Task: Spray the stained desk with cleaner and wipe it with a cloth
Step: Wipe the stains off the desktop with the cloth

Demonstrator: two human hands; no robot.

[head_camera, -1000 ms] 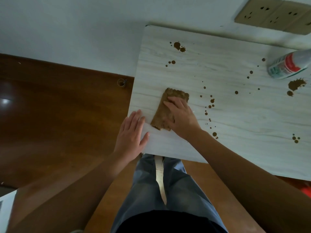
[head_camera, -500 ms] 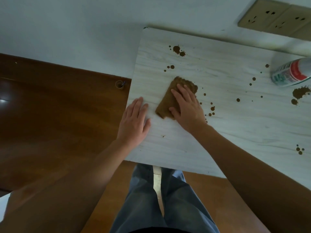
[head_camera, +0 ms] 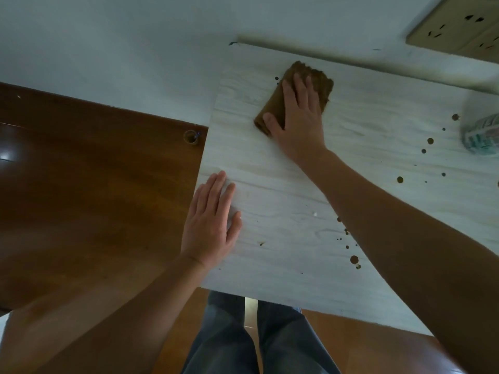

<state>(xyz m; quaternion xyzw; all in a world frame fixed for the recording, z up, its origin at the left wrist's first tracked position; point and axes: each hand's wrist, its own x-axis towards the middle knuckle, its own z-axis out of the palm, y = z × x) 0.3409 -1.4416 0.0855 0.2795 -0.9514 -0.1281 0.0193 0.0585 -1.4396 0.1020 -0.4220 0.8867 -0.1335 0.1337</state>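
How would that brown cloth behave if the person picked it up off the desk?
Probably floppy: the brown cloth looks folded into a soft pad with a ragged far edge, so it would likely droop and unfold. Likely light too, being a thin pad under the flat right hand. Unlikely to roll or slide off the desk by itself.

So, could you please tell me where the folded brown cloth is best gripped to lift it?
Probably the near end of the brown cloth, pinched from the left side of the desk: that folded edge sticks out beside the thumb of the right hand, which lies flat across the rest.
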